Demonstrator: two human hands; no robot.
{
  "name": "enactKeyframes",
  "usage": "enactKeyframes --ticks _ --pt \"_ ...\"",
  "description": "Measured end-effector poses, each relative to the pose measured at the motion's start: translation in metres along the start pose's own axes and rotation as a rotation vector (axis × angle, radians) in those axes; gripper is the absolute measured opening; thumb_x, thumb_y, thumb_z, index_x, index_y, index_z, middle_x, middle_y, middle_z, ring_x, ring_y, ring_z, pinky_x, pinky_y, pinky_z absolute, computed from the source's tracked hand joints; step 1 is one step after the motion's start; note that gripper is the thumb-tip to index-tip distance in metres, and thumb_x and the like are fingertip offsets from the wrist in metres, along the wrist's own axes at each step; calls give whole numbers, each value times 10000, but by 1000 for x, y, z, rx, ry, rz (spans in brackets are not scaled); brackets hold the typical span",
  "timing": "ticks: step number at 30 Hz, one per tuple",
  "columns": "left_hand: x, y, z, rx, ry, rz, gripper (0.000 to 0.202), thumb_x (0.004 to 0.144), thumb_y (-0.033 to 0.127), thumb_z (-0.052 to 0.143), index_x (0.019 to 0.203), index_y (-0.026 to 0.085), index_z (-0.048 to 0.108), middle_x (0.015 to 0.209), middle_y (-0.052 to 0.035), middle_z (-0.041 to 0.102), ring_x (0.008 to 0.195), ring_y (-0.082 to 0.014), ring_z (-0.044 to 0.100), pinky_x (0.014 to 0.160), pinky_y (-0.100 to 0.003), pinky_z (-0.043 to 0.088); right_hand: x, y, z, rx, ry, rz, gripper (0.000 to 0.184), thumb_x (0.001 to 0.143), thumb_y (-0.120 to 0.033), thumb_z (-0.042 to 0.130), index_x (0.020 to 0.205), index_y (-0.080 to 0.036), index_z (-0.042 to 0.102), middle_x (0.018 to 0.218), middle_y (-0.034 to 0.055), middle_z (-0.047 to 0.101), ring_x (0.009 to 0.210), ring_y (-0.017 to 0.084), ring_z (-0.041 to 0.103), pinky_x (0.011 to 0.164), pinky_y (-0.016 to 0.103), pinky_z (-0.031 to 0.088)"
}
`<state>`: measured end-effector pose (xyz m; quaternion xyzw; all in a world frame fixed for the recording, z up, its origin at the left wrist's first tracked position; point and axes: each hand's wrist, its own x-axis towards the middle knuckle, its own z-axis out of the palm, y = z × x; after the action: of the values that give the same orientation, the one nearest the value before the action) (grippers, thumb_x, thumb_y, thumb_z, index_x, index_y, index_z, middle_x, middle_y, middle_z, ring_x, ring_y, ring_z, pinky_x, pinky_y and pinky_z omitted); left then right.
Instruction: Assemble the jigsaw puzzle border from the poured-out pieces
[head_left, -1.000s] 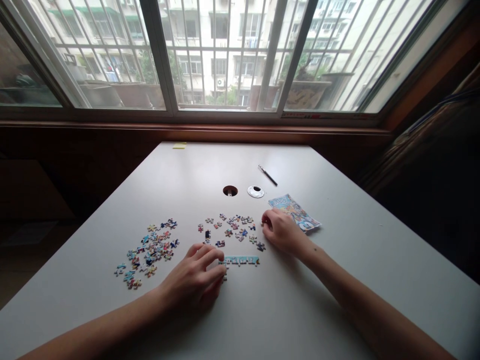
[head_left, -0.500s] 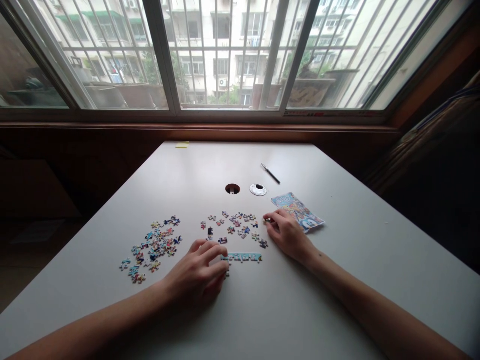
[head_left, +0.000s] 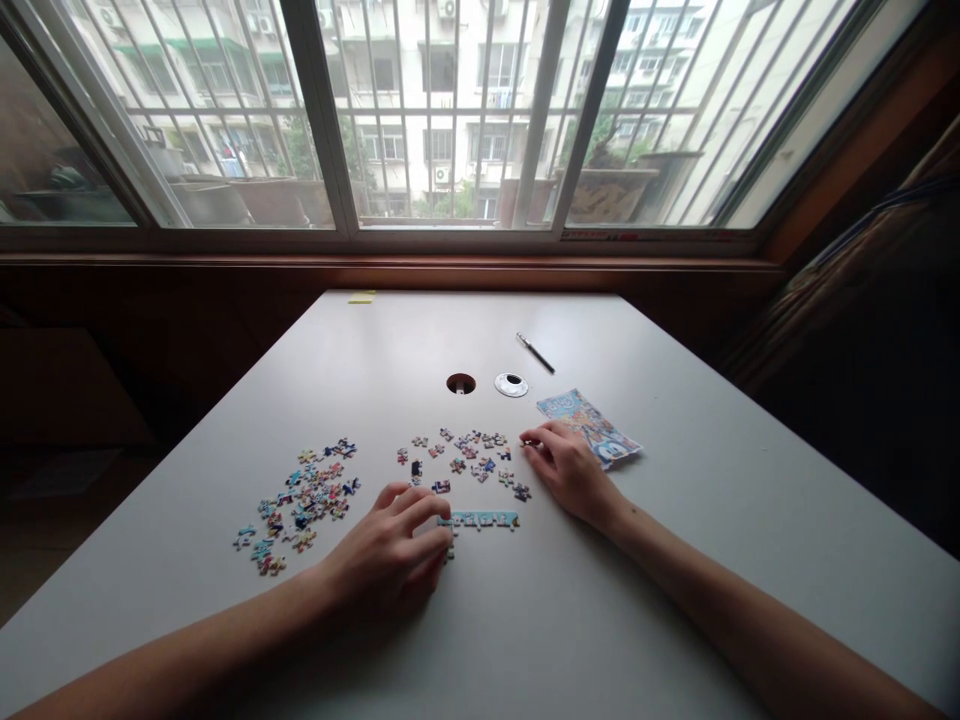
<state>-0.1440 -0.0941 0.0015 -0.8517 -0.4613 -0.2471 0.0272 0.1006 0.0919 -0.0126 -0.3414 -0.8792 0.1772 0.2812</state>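
Observation:
My left hand (head_left: 401, 540) is curled over the left end of a joined strip of light-blue jigsaw puzzle pieces (head_left: 487, 520). Its thumb and fingers are closed at the strip's corner, and a few pieces below are partly hidden by them. Off to the right, my right hand (head_left: 568, 468) pinches a small jigsaw puzzle piece (head_left: 528, 443) between thumb and forefinger, mostly covered by the fingertips. Several loose puzzle pieces (head_left: 484, 467) lie between the hands, beyond the strip. A larger pile of loose pieces (head_left: 307, 500) spreads left of my left hand.
A colourful picture sheet (head_left: 592, 425) lies just beyond my right hand. Farther back on the white table (head_left: 675, 560) are a pen (head_left: 535, 353), a round cable hole (head_left: 460, 384) and its cover (head_left: 511, 385). A yellow note (head_left: 361, 297) is at the far edge, below a barred window.
The view has tilted slightly, so everything sits a little lower and to the left. Both hands keep nearly the same places; the right fingertips remain pinched around the small piece.

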Motion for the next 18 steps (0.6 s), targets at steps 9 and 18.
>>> enactKeyframes --ticks 9,18 --pt "0 0 -1 -42 -23 -8 104 872 135 540 932 189 605 1064 -65 632 1026 -208 568 941 -393 389 0 1 1 5 -11 -17 260 958 -263 459 1124 -193 646 1055 112 612 938 235 612 914 412 467" --pt "-2 -2 1 -49 -29 -5 106 891 137 528 949 188 602 1066 -68 632 1028 -212 562 946 -400 374 1 -2 -2 -3 -37 -14 162 920 -303 576 1018 -192 642 871 55 626 802 199 590 797 356 464"
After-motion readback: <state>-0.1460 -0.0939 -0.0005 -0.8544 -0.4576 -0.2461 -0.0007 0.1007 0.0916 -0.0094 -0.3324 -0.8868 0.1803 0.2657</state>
